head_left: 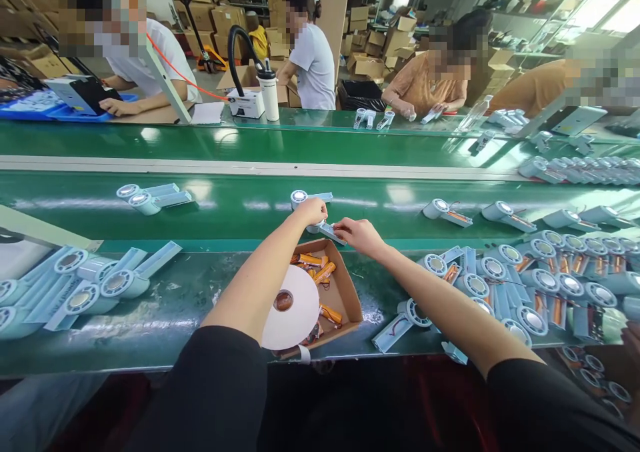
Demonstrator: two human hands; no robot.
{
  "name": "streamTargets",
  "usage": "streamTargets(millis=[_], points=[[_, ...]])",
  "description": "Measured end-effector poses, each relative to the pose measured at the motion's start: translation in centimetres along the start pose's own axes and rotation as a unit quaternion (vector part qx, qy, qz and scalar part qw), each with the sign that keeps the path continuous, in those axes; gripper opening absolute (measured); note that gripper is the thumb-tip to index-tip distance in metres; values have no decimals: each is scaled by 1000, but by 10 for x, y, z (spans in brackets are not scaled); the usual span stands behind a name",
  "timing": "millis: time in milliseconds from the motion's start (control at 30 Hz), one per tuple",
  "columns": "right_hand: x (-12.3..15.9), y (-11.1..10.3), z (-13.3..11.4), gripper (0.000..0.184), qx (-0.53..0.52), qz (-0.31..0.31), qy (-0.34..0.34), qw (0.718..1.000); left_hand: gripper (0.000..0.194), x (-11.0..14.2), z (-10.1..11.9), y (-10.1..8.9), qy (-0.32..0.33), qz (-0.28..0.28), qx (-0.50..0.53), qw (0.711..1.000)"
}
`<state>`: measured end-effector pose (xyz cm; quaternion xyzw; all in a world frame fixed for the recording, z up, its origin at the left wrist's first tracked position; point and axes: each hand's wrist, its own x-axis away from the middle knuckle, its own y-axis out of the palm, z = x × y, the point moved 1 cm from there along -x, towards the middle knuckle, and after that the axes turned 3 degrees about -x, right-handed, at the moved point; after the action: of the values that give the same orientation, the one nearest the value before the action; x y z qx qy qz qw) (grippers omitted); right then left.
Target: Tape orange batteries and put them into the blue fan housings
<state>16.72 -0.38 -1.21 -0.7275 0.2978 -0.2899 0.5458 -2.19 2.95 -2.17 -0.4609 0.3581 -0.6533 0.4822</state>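
Both hands meet over the green belt at a light-blue handheld fan housing, with a round head and a long open handle. My left hand is closed over its round head, covering most of it. At the handle, the fingers of my right hand are pinched together; whatever is between them is too small to make out. Another fan housing lies just behind my left hand. In front of my wrists stands a cardboard box of orange-wrapped batteries, partly covered by a white roll.
Several fan housings are piled on the left bench, and many more at right, some with orange batteries inside. Others lie on the belt. Co-workers sit across the line. A sloping metal post stands far left.
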Motion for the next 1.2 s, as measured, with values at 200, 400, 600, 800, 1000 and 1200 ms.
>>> streamTargets(millis=[200,400,600,800,1000,1200], points=[[-11,6,-12,35,21,-26,30,999,30,-2,7,-3,5,-1,-21,1000],[-15,5,-12,38,45,-68,33,996,27,-5,18,-4,0,0,-23,1000],[-20,-14,5,33,52,-92,1,994,32,43,35,-16,17,74,-20,997],[-10,-19,42,33,48,-26,72,996,23,211,12,0,79,92,-15,992],[18,-34,23,25,19,-2,83,996,67,303,-22,30,88,20,-65,994],[114,-23,-68,40,-204,-90,-52,973,58,338,-13,53,50,280,-30,958]])
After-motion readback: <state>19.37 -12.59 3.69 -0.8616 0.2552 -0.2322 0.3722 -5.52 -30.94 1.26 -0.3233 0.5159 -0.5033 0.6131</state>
